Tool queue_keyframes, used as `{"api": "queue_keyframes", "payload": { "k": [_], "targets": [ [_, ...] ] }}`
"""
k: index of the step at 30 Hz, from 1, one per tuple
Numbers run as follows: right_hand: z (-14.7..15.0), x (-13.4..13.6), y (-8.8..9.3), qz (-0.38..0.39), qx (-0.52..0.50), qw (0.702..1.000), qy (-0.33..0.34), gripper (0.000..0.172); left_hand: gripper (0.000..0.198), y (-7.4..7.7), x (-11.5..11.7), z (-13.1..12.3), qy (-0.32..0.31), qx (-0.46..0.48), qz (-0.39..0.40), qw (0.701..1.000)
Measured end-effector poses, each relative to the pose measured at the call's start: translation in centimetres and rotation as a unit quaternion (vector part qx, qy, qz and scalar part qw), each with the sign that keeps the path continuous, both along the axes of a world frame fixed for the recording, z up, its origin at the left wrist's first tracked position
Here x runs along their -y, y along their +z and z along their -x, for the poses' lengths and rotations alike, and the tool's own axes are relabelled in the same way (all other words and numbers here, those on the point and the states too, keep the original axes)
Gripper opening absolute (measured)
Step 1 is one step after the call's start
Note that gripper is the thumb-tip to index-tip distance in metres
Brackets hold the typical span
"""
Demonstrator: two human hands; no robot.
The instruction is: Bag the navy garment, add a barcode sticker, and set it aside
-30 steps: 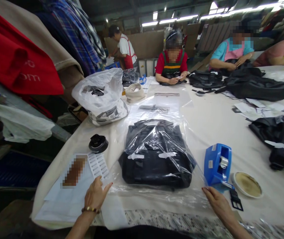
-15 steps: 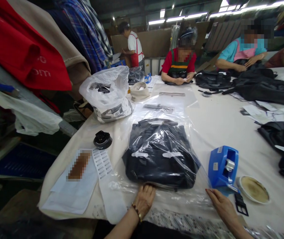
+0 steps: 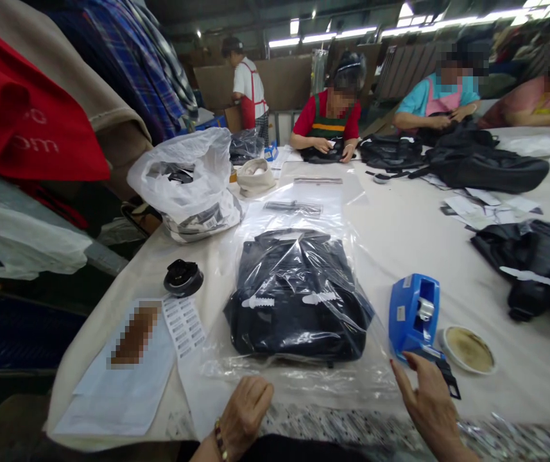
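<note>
A black bag (image 3: 298,327) with two white paper-like strips on its front lies flat inside a clear plastic bag (image 3: 352,378). My left hand (image 3: 246,405), a beaded bracelet at its wrist, is closed beside the plastic's near left edge; whatever its curled fingers may hold is hidden. To the right, my right hand (image 3: 423,394) has thumb and forefinger apart, with the fingertips at the near end of a blue tape dispenser (image 3: 412,314). A black buckle (image 3: 448,378) is partly covered by that hand.
A round dish (image 3: 468,350) stands beside the dispenser. On the left lie a sheet of barcode labels (image 3: 184,327), a black roll (image 3: 183,279) and a white plastic sack (image 3: 188,186). More black bags (image 3: 539,256) lie right. Several co-workers sit or stand beyond the table.
My left hand has drawn back from the plastic bag's near edge toward me. The right hand has moved closer to the tape dispenser and spread its fingers. The view has shifted right.
</note>
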State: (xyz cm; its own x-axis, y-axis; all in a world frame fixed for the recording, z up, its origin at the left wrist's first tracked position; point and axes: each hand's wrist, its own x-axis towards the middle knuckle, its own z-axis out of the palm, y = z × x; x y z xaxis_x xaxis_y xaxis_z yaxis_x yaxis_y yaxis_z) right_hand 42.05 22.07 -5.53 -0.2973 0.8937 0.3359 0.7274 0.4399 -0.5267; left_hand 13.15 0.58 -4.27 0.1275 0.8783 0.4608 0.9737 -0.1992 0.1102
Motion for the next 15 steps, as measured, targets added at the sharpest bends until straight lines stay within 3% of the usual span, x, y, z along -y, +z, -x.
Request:
{"api": "queue_keyframes", "payload": {
  "k": [2, 3, 5, 7, 10, 15],
  "targets": [
    [1.2, 1.5, 1.1, -0.138, 0.006, 0.985, 0.108, 0.03, 0.031, 1.5, -2.1, -0.1, 0.002, -0.029, -0.049, 0.998],
    [2.0, 2.3, 1.5, -0.168, 0.017, 0.971, 0.17, 0.024, 0.033, 2.0, -3.2, -0.1, -0.002, -0.05, -0.059, 0.997],
    [3.8, 3.8, 1.8, -0.174, 0.045, 0.944, 0.277, 0.02, 0.035, 2.3, -5.5, 0.1, -0.021, -0.09, -0.055, 0.994],
    [5.3, 4.9, 1.5, -0.161, 0.073, 0.923, 0.341, 0.02, 0.037, 1.8, -7.3, 0.3, -0.041, -0.124, -0.04, 0.991],
    [6.0, 5.8, 0.5, -0.159, 0.106, 0.906, 0.377, 0.024, 0.038, 0.4, -8.6, 0.7, -0.053, -0.16, -0.016, 0.985],
    [4.1, 6.2, -1.3, -0.172, 0.157, 0.893, 0.386, 0.036, 0.04, -1.1, -7.6, -0.1, -0.043, -0.166, -0.008, 0.985]
  ]
}}
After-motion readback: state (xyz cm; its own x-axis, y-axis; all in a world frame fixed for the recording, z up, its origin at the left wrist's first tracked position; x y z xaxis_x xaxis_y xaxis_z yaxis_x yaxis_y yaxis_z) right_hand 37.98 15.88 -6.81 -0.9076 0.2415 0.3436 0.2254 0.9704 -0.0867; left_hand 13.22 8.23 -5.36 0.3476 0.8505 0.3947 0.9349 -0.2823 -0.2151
